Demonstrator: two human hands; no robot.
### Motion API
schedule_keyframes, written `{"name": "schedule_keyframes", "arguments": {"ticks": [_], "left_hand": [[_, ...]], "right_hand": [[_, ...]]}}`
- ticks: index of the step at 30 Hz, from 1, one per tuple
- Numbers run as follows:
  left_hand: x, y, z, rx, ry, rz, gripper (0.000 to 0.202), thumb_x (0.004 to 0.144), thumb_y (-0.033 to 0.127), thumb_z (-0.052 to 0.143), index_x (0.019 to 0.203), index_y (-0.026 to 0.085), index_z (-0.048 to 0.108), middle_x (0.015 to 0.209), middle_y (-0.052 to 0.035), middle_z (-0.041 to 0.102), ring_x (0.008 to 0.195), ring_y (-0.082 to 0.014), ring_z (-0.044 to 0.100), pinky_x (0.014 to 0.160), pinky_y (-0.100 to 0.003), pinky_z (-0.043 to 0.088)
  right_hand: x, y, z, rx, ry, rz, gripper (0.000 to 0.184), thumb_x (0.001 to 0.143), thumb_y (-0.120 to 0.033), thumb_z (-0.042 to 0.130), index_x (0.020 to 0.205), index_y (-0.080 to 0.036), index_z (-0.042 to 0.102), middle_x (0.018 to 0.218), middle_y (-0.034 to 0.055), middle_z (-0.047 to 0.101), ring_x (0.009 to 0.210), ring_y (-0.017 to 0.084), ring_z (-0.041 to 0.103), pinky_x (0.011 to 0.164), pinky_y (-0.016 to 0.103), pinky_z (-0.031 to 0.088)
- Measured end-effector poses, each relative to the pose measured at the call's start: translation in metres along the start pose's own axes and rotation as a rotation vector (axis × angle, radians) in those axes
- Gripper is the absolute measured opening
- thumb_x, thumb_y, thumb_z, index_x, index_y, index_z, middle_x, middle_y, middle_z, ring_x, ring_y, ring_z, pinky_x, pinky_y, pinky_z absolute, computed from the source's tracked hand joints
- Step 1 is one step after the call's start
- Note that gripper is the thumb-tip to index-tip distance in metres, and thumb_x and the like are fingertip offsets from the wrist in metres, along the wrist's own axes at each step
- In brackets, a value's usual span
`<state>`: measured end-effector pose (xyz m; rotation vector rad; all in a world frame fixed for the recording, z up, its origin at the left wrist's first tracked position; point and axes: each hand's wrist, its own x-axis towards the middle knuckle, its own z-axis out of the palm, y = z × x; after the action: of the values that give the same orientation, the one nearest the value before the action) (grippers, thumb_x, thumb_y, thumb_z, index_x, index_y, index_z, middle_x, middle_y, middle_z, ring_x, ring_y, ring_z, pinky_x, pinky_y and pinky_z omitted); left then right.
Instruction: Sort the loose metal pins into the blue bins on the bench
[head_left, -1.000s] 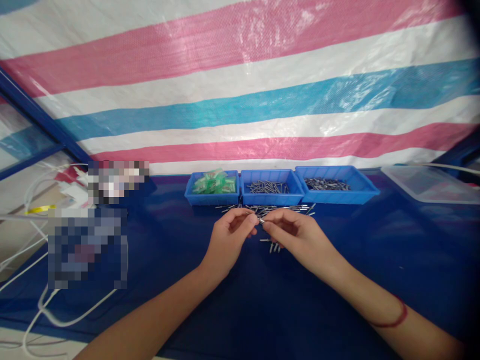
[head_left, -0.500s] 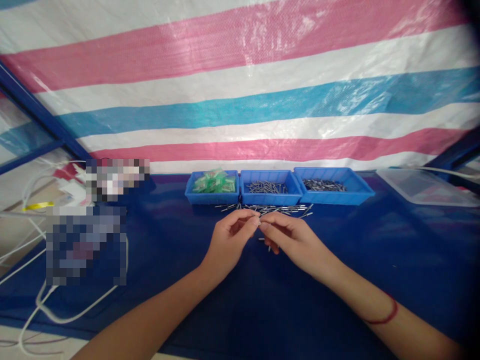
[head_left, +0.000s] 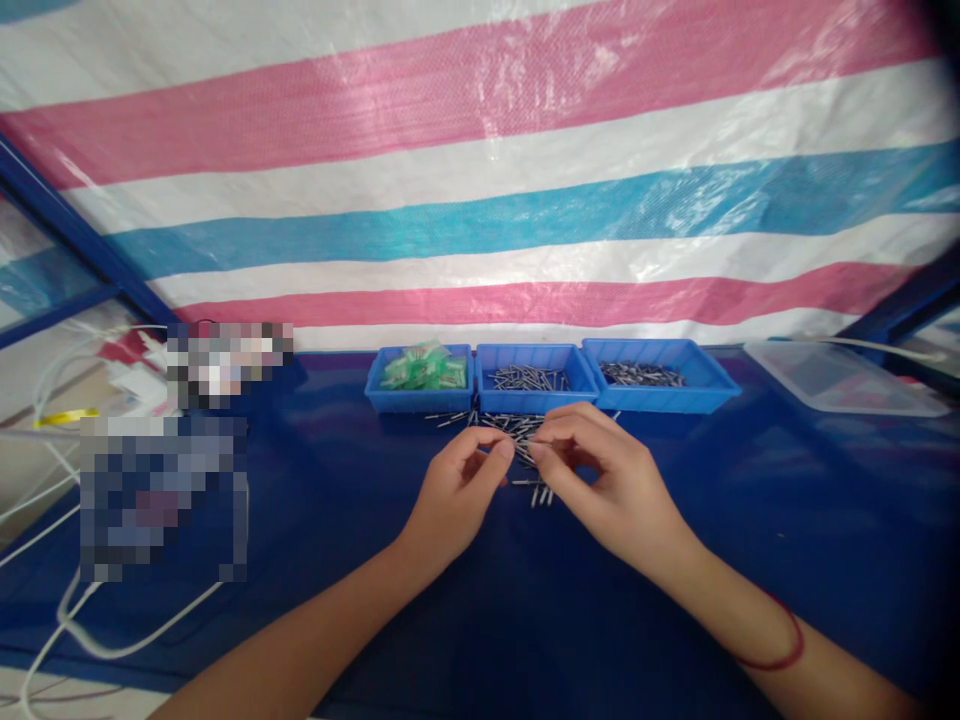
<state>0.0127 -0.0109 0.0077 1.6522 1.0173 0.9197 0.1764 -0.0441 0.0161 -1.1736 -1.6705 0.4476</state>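
Observation:
My left hand (head_left: 459, 492) is closed in a pinch, thumb against index finger, over the middle of the blue table. What sits between those fingertips is too small to make out. A short gap to the right, my right hand (head_left: 611, 475) pinches a thin metal pin, mostly covered by its thumb and fingers. Behind and between the hands lies a loose heap of thin metal pins (head_left: 504, 424). A few separate pins (head_left: 541, 494) lie nearer me, side by side, partly under the right hand.
Three blue bins line the back: one with green-and-clear packets (head_left: 425, 370), a middle bin (head_left: 536, 400) of metal pins, and a right bin (head_left: 709, 375) of small dark metal parts. A clear plastic lid (head_left: 844, 380) lies at right. White cables (head_left: 127, 652) run along the left.
My hands, which were touching at the fingertips, have come apart. The right hand has shifted right and slightly up, uncovering the nearer pins.

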Motion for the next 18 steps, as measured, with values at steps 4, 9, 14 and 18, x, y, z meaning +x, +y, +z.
{"name": "schedule_keyframes", "arguments": {"ticks": [4, 9, 14, 18], "left_hand": [[-0.001, 0.0, -0.001, 0.191, -0.073, 0.012, 0.031, 0.092, 0.04, 0.046, 0.1, 0.017, 0.064, 0.079, -0.0006, 0.064, 0.064, -0.0113, 0.054, 0.061, -0.023, 0.043], [-0.001, -0.008, 0.001, 0.635, -0.157, 0.305, 0.03, 0.09, 0.038, 0.052, 0.113, 0.021, 0.063, 0.102, -0.0041, 0.065, 0.092, -0.019, 0.056, 0.085, -0.033, 0.042], [0.001, -0.016, 0.007, 0.912, -0.218, 0.395, 0.034, 0.089, 0.047, 0.052, 0.113, 0.026, 0.063, 0.113, -0.0031, 0.062, 0.1, -0.0229, 0.053, 0.081, -0.037, 0.039], [0.003, -0.018, 0.006, 1.0, -0.248, 0.391, 0.024, 0.094, 0.037, 0.045, 0.105, 0.026, 0.064, 0.106, -0.0006, 0.064, 0.093, -0.0194, 0.054, 0.075, -0.034, 0.037]], "right_hand": [[0.01, 0.01, -0.015, -0.153, 0.057, -0.058, 0.014, 0.088, -0.026, 0.055, 0.076, -0.021, 0.061, 0.082, 0.0038, 0.061, 0.07, 0.016, 0.057, 0.062, 0.029, 0.044], [0.027, 0.055, -0.052, -0.494, 0.409, -0.008, 0.021, 0.087, -0.036, 0.056, 0.083, -0.019, 0.067, 0.079, 0.0062, 0.063, 0.062, 0.017, 0.052, 0.061, 0.032, 0.043], [0.031, 0.094, -0.067, -0.79, 0.393, 0.019, 0.036, 0.087, -0.041, 0.053, 0.104, -0.012, 0.069, 0.096, 0.0175, 0.063, 0.093, 0.03, 0.058, 0.084, 0.044, 0.045], [0.028, 0.098, -0.058, -0.812, 0.281, -0.012, 0.034, 0.086, -0.04, 0.052, 0.104, -0.015, 0.068, 0.096, 0.0151, 0.065, 0.094, 0.03, 0.059, 0.084, 0.044, 0.044]]}}
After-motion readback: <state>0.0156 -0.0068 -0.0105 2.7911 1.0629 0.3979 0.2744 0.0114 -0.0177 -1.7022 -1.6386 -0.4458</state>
